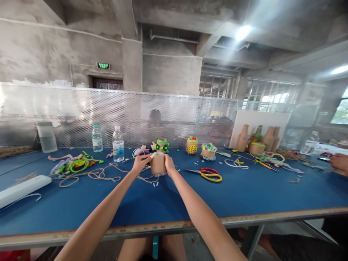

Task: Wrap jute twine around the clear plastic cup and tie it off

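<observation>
clock set on the jar [158, 166], 12 = away from the person. near edge of blue surface [152, 210] crosses 6, forearms [106, 205] reach in over it. long white object [24, 189] between 8 and 9, far left. white scraps [156, 184] at 6, just in front of jar. scissors [211, 176] between 3 and 4, one red handle, one yellow, blades toward jar.

jar: mid-surface, brown wrap, clear base, roughly upright, held between both hands. left hand [140, 164] pinching it near the rim at 9 to 10, right hand [169, 165] pressed along its 3 o'clock side. can't tell if base touches surface.

loose twine [101, 174] at 9, bright fuzzy bundle [77, 163] further out at 9. another person's hand [339, 162] at 3, far right, held item unclear.

green-trimmed jar [162, 145] at 12, just behind. yellow-flower jar [191, 147] at 2, pastel-trimmed jar [208, 153] between 2 and 3. blue-label bottle [118, 148] at 10, teal-cap bottle [97, 140] beyond it, grey tumbler [47, 137] between 9 and 10. wrapped bottles [243, 139] between 2 and 3, by a white board [258, 119].

behind: perforated panel [122, 110] across 12, concrete wall [171, 72], green exit sign [103, 65] at 11, lit lamp [243, 32] at 1.
</observation>
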The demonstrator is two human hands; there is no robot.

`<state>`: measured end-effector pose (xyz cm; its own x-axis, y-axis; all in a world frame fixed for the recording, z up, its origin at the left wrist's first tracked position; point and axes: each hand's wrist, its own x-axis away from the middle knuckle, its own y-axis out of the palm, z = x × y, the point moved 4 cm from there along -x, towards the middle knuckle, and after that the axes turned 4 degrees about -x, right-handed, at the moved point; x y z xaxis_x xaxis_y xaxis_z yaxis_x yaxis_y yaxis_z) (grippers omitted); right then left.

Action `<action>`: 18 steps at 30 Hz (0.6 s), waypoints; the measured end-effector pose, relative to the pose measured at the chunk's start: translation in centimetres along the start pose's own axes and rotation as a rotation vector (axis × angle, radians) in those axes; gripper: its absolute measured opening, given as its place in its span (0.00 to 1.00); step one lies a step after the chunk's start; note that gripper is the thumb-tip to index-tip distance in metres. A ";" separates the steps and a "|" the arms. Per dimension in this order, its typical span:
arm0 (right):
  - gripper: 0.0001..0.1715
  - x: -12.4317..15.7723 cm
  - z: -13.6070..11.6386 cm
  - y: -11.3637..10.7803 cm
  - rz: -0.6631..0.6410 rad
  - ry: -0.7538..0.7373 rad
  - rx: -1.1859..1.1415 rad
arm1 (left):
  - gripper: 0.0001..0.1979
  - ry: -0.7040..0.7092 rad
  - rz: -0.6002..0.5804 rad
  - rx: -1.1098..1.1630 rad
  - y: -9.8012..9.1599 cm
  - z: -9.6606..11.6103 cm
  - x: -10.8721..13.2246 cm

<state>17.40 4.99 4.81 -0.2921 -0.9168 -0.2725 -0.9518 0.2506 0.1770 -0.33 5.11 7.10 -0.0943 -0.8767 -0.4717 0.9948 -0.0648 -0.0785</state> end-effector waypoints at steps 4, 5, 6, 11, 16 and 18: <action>0.20 0.6 -0.1 0.6 -0.008 -0.044 -0.022 | 0.30 0.017 0.066 -0.009 0.4 0.2 0.6; 0.19 0.8 -0.2 0.8 -0.018 -0.047 -0.030 | 0.30 0.020 0.073 -0.006 0.5 0.2 0.7; 0.19 1.1 -0.3 0.9 -0.029 -0.049 -0.037 | 0.30 0.021 0.074 -0.001 0.6 0.2 0.8; 0.21 1.8 -1.0 1.1 -0.091 -0.023 -0.073 | 0.32 0.014 0.057 0.029 0.7 0.3 1.0; 0.21 1.9 -1.6 0.8 -0.188 0.006 -0.096 | 0.29 0.011 0.087 0.035 0.2 0.2 0.9; 0.22 1.9 -1.7 0.7 -0.226 0.007 -0.095 | 0.28 0.010 0.082 0.032 -0.1 0.2 0.8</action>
<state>16.32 2.92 6.05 -0.0717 -0.9486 -0.3082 -0.9797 0.0090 0.2002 -0.47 4.29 6.88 -0.0131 -0.8746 -0.4846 0.9999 -0.0089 -0.0111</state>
